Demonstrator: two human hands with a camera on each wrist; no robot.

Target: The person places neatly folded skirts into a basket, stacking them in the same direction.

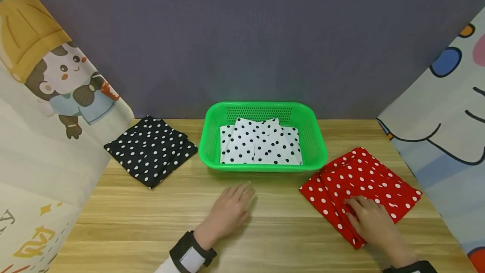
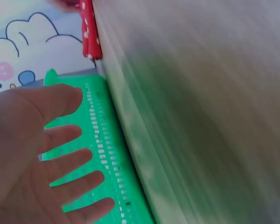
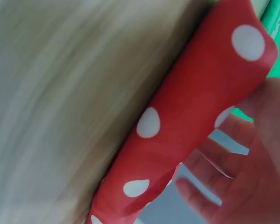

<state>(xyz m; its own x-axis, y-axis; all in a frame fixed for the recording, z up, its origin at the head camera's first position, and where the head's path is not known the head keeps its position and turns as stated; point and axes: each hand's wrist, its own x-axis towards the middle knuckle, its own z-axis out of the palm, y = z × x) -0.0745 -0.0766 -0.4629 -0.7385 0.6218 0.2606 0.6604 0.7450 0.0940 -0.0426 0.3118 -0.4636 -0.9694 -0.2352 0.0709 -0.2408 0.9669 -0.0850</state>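
A red cloth with white dots, folded flat, lies on the right side of the table. Over its near right edge is my right hand, the fingers loosely spread at the fabric; the right wrist view shows no pinch on the cloth. My left hand is just in front of the green basket, its fingers extended and holding nothing. Inside the basket lies folded white cloth with black dots. A folded black cloth with white dots rests on the table left of the basket.
The wooden table ends at a dark grey panel behind the basket. Printed cartoon sheets stand along the left and right sides. Both wrists wear black straps.
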